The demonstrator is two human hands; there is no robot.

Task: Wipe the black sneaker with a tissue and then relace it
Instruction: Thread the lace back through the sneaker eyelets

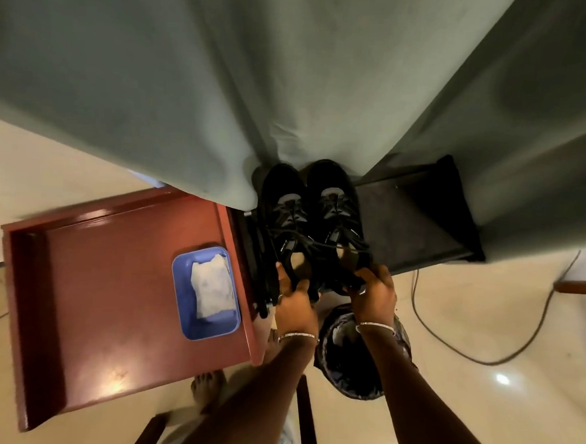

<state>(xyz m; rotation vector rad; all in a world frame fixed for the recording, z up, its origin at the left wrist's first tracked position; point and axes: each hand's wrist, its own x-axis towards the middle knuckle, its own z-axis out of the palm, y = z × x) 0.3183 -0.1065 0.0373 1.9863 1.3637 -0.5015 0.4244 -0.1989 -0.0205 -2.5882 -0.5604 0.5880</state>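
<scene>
Both hands grasping: left hand [293, 302] left sneaker [285, 214], right hand [373, 292] right sneaker [337, 207]; blue tray [179, 280] beside, bin [351, 373] below.

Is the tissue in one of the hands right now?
No, the tissue lies in the blue tray on the red table, while the left hand and right hand grip the black sneakers.

The table [108, 296] is glossy red-brown wood; the tray [182, 285] smooth blue plastic; the tissue [212, 290] soft, crinkled paper. The sneakers [283, 193] are matt black cloth, the curtain [224, 80] matt grey cloth, the floor [483, 336] polished.
</scene>
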